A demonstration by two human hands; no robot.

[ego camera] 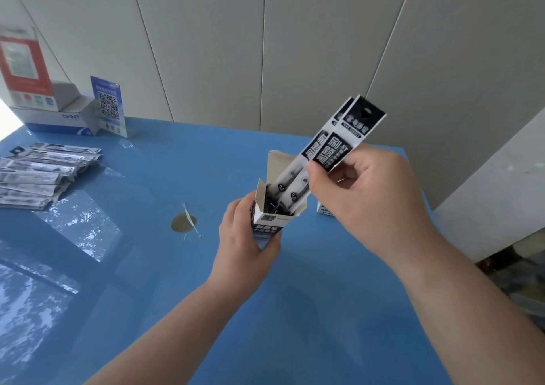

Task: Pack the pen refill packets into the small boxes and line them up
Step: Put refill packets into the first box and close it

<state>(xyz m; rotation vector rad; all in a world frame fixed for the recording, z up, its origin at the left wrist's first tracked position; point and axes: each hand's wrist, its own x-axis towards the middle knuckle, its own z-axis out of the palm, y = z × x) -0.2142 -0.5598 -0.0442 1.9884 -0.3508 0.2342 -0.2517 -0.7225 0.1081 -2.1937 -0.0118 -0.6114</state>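
Right of the frame's centre, two long, flat black-and-white pen refill packets (339, 146) of printed film slant upward, their lower ends already inside the open mouth of a small white-and-black cardboard box (272, 216). The right hand (374, 196) pinches the packets about mid-length, thumb on the printed face and the other fingers curled behind. The left hand (247, 243) holds the box off the table, fingers wrapped round its lower body, its top flaps standing open.

The packets look light and thin, likely a little springy and slick, so a pinch across the flat faces near the middle seems the sound hold; a grip on the hanging-hole end would probably let them bow. The box is light card and would crush under a hard squeeze, so it is best held low, by its edges.

Just behind the right hand, a second small white box (323, 209) stands on the glossy blue tabletop (295, 311). At the frame's left edge lies a loose heap of more refill packets (44, 175). In the upper left sit a white-and-blue carton (54, 119), a blue QR-code card (107, 106) and a red-and-white card (23, 69), against a pale panelled wall (221, 45).
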